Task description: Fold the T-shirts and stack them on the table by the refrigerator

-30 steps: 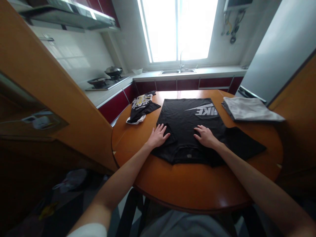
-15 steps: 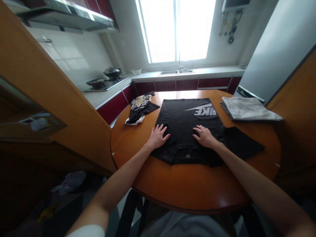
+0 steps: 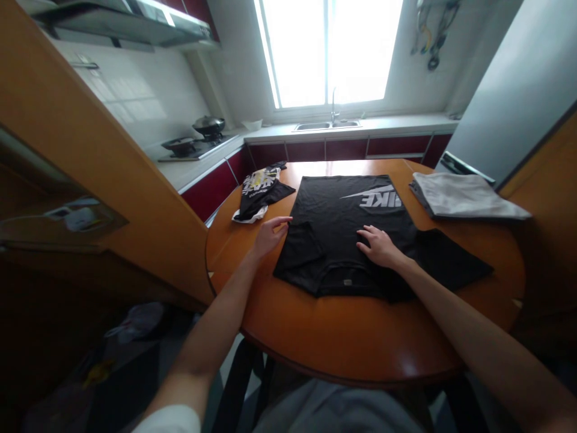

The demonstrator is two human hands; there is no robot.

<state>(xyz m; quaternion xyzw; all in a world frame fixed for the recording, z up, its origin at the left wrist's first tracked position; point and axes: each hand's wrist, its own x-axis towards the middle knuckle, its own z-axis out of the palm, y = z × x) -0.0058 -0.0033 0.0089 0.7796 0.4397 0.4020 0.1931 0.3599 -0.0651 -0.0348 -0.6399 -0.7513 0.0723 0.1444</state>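
Black T-shirt (image 3: 340, 228) laid flat, approx mid-table, neckline w/ small label (image 3: 347, 282) twd the person, hem on far side. Light-grey logo print (image 3: 380, 196) near hem, R half, upside down rel. to person. L sleeve (image 3: 309, 240) folded in over shirt body; R sleeve (image 3: 453, 257) sticks out flat to R.

L hand (image 3: 269, 236): at shirt's L edge, next to folded sleeve, fingers + thumb nearly together, tips at fabric edge. Can't tell if it's pinching cloth or just touching.

R hand (image 3: 379, 246): palm down on shirt body, fingers a bit spread, nothing gripped.

Also on wooden table (image 3: 342, 343): rumpled dark garment (image 3: 260, 191) w/ white/yellow print, far L, just beside shirt; folded light-grey cloth (image 3: 469, 195), far R, apart from shirt.

Bkgd: sink (image 3: 311, 126) + faucet (image 3: 333, 108) under bright window (image 3: 302, 54); stove (image 3: 202, 150) at L w/ lidded pot (image 3: 210, 124) + shallow pan (image 3: 179, 145); tall silvery appliance (image 3: 505, 102) at R.
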